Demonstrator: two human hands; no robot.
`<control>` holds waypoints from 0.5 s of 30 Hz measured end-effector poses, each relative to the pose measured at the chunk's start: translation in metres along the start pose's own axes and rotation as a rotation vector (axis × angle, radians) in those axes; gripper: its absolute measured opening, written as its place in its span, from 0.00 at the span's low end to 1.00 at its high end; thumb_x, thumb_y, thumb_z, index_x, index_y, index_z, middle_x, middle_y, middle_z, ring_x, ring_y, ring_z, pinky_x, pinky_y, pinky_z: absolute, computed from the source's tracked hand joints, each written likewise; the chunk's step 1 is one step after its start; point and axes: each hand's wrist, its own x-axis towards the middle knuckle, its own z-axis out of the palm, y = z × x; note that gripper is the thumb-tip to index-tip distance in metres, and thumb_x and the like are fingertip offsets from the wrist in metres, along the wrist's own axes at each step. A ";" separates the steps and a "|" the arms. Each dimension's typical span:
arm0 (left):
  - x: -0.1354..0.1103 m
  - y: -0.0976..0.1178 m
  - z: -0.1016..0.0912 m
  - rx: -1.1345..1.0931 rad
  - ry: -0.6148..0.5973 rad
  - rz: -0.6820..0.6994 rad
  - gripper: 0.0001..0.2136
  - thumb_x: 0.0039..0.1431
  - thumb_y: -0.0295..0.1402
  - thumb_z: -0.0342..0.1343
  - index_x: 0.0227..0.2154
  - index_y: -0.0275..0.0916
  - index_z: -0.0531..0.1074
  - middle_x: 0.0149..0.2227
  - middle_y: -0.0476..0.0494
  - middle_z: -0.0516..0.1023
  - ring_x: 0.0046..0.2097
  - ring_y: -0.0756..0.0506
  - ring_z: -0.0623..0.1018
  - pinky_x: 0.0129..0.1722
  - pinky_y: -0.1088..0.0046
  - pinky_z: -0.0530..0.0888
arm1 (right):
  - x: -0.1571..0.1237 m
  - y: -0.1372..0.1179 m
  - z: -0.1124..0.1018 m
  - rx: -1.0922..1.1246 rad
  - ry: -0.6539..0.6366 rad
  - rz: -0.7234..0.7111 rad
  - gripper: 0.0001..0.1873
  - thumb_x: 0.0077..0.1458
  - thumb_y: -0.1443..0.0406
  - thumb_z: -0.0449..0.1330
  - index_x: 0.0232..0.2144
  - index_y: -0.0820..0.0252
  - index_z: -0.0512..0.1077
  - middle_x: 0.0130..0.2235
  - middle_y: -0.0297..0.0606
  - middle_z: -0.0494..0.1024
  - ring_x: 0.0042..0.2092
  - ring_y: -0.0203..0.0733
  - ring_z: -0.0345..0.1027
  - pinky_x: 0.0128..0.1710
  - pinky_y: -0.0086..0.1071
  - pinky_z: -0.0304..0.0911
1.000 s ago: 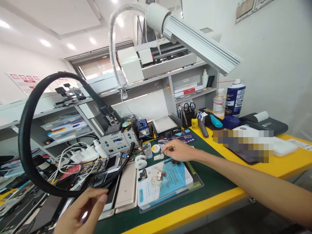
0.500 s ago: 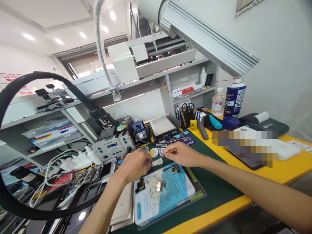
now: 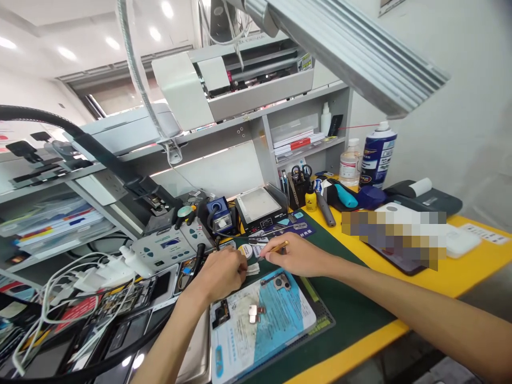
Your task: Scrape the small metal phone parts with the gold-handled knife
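My right hand (image 3: 294, 253) pinches a thin golden-brown pen-like tool (image 3: 279, 247), its tip pointing toward the left hand; the exact kind does not show. My left hand (image 3: 226, 272) is closed, with its fingertips turned down beside a small white folded piece (image 3: 253, 269), perhaps tissue; anything inside the fingers is hidden. Just behind both hands lies a round white-and-yellow tin (image 3: 245, 250). In front, a blue-and-white work pad (image 3: 276, 341) carries a shiny metal part with a flex ribbon (image 3: 253, 314), a camera module piece (image 3: 281, 282) and a small black part (image 3: 220, 313).
A soldering station (image 3: 219, 216), a hot plate (image 3: 260, 205) and a grey control box (image 3: 168, 245) stand behind. Phones and white cables (image 3: 48, 304) crowd the left. On the right are a yellow bottle (image 3: 311, 200), a spray can (image 3: 376, 154) and blurred items. A lamp (image 3: 356, 58) hangs overhead.
The view has shifted slightly, so the scene sits further left. Both hands stay close together behind the pad, and the right still grips the thin tool.
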 end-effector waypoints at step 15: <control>-0.002 -0.002 0.007 -0.003 0.039 0.020 0.13 0.67 0.39 0.56 0.49 0.38 0.73 0.51 0.40 0.76 0.50 0.43 0.77 0.49 0.58 0.77 | 0.002 0.004 0.010 0.037 -0.055 0.009 0.14 0.53 0.68 0.58 0.36 0.62 0.84 0.35 0.40 0.84 0.30 0.39 0.70 0.27 0.28 0.61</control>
